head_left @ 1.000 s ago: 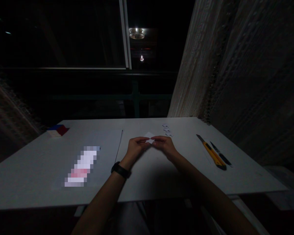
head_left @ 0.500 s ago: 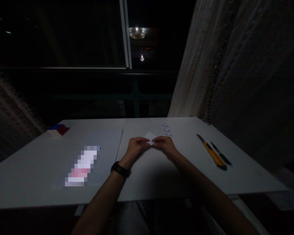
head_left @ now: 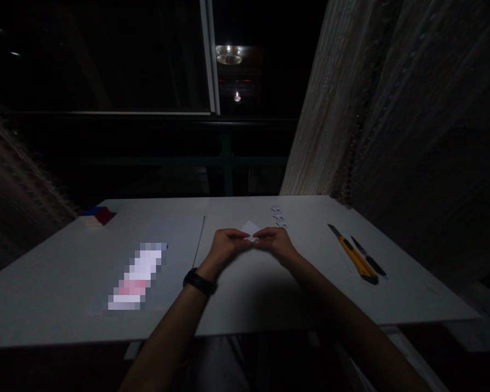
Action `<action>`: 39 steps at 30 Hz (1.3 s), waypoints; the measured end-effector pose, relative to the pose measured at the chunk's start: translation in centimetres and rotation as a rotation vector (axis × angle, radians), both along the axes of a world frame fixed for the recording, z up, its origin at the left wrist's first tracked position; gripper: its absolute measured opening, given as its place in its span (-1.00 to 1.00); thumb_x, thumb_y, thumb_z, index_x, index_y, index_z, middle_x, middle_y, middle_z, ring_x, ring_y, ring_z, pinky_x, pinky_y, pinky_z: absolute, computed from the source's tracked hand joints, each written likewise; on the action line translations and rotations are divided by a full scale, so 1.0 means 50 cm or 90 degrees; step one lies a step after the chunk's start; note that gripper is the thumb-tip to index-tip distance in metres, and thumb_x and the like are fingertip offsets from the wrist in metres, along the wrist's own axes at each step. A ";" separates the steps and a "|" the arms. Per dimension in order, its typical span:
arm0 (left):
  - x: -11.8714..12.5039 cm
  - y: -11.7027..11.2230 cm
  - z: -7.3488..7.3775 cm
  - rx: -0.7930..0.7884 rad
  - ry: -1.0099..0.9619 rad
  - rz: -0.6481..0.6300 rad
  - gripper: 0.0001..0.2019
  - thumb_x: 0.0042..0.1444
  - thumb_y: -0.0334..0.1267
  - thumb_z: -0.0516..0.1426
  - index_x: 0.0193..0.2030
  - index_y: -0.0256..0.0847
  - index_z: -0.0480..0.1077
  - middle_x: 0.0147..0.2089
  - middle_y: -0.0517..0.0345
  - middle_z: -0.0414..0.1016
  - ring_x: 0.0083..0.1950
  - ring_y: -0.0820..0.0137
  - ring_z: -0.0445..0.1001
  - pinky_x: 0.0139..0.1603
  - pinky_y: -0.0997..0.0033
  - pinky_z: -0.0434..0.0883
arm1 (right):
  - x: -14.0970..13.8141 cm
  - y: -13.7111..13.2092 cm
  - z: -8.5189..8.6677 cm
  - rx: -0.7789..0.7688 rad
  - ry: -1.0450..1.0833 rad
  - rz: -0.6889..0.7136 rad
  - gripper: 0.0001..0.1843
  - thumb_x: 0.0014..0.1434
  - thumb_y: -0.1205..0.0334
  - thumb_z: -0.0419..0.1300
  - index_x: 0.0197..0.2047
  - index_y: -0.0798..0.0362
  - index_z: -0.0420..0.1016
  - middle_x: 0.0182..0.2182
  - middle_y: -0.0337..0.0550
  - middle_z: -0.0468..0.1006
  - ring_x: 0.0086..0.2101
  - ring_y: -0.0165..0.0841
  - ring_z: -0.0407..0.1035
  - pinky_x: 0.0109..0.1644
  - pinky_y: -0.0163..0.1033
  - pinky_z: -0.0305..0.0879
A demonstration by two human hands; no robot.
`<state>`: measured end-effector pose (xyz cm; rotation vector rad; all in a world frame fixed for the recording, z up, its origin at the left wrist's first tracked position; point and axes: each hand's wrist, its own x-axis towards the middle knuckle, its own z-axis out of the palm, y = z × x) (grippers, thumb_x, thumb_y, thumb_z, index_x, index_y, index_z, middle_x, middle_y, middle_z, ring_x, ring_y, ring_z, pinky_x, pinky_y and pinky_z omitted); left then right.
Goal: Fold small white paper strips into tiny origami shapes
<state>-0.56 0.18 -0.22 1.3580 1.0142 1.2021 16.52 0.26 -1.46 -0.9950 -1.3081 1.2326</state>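
The left hand [head_left: 224, 247] and right hand [head_left: 275, 244] are each clamped on a small white paper piece [head_left: 250, 228], fingertips meeting at its near edge. Its free corner points away from the person; its long axis is too small to tell. A white table [head_left: 269, 305] lies just under the piece. To its right lie a yellow utility knife [head_left: 356, 257] and a black pen [head_left: 368, 257], and to its left a sheet [head_left: 179, 234] with an unreadable pixelated patch. Beyond it are a dark window [head_left: 106, 65] and a curtain [head_left: 392, 109].
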 end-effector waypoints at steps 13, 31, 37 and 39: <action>-0.002 0.002 -0.011 -0.001 0.034 -0.005 -0.67 -0.41 -0.19 0.35 -0.46 -0.38 0.53 -0.46 -0.06 0.54 -0.45 0.32 0.48 -0.39 0.37 0.39 | 0.006 0.004 0.001 0.012 -0.025 0.000 -0.73 -0.41 0.22 0.41 -0.53 0.12 0.57 -0.60 -0.19 0.53 -0.56 -0.41 0.37 -0.43 -0.30 0.26; 0.002 -0.003 -0.001 -0.024 0.024 -0.001 -0.72 -0.39 -0.22 0.34 -0.50 -0.37 0.52 -0.50 -0.02 0.53 -0.49 0.38 0.45 -0.43 0.41 0.36 | -0.007 -0.002 0.010 0.014 -0.053 -0.044 -0.71 -0.42 0.17 0.41 -0.56 0.15 0.53 -0.61 -0.17 0.52 -0.56 -0.39 0.37 -0.42 -0.27 0.29; -0.003 0.000 0.002 -0.019 -0.008 0.002 -0.72 -0.39 -0.23 0.34 -0.48 -0.35 0.52 -0.48 -0.01 0.53 -0.47 0.38 0.45 -0.37 0.39 0.38 | -0.011 -0.001 0.006 0.054 -0.052 -0.056 -0.69 -0.39 0.19 0.40 -0.48 0.12 0.54 -0.56 -0.18 0.54 -0.52 -0.37 0.39 -0.40 -0.27 0.31; -0.004 -0.001 0.003 0.003 -0.001 -0.013 -0.72 -0.37 -0.23 0.34 -0.45 -0.34 0.52 -0.45 -0.01 0.54 -0.44 0.36 0.46 -0.34 0.38 0.38 | -0.011 -0.001 0.006 0.057 -0.056 -0.070 -0.71 -0.38 0.19 0.39 -0.50 0.12 0.54 -0.56 -0.16 0.54 -0.51 -0.36 0.40 -0.38 -0.25 0.31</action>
